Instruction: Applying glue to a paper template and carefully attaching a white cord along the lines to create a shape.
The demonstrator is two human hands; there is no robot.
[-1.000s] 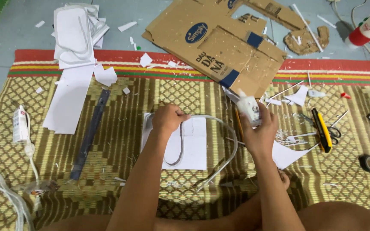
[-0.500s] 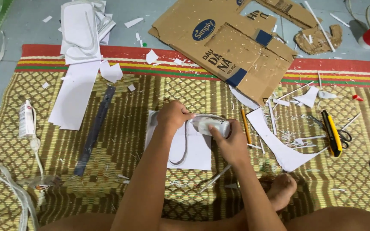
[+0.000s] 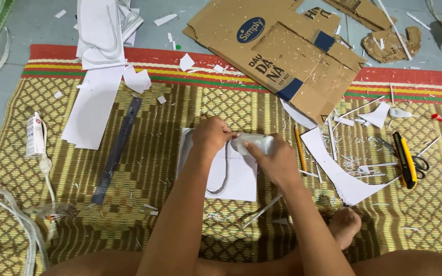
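Open mat is lying btwn the dark ruler (image 3: 116,149) on the left and the white sheet (image 3: 234,176) at centre, w/ a bare strip above the sheet. To the right, a pencil (image 3: 299,148), white offcut (image 3: 336,168), yellow utility knife (image 3: 404,159) and scissors (image 3: 419,163) are crowding the way. Flattened cardboard box (image 3: 287,51) is blocking the far edge.

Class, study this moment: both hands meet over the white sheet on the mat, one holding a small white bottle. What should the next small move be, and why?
Probably squeeze the white bottle and run its tip along the curved strip. The right hand holds the bottle sideways, its tip at the left hand, which pins the strip's upper end on the white sheet. No glue line shows yet.
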